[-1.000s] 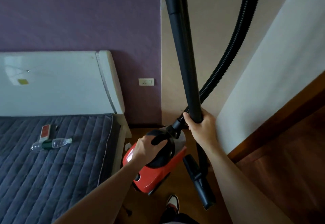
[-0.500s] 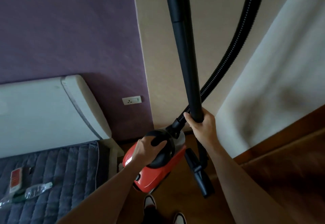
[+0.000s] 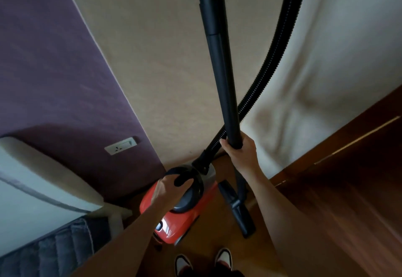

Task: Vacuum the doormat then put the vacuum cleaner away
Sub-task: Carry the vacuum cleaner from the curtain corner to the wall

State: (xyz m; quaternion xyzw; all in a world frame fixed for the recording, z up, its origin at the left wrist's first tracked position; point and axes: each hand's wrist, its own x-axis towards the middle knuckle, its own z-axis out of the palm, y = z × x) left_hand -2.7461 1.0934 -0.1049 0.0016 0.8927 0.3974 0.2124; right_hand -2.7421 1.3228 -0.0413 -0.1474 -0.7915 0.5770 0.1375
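The left hand (image 3: 170,190) is clenched around the black carry handle (image 3: 181,170) on top of the red vacuum cleaner (image 3: 180,222), fingers wrapped under the arch. The canister sits low in the corner where the purple wall (image 3: 54,70) meets the beige wall (image 3: 152,59), just ahead of the person's shoes (image 3: 223,258); whether it rests on the wooden floor (image 3: 215,233) or hangs just above it cannot be told. The right hand (image 3: 240,153) grasps the lower part of the black wand (image 3: 220,70), which stands nearly upright and runs out of the top of the view. The ribbed hose (image 3: 275,57) climbs from the front of the canister, passes behind the wand and curves up along its right side. Below the right hand the floor nozzle (image 3: 238,211) lies beside the canister (to its right, close but seemingly not touching). At left are a white headboard (image 3: 32,189) and a grey quilted mattress (image 3: 56,252), with a wall socket (image 3: 120,145) on the purple wall above them.
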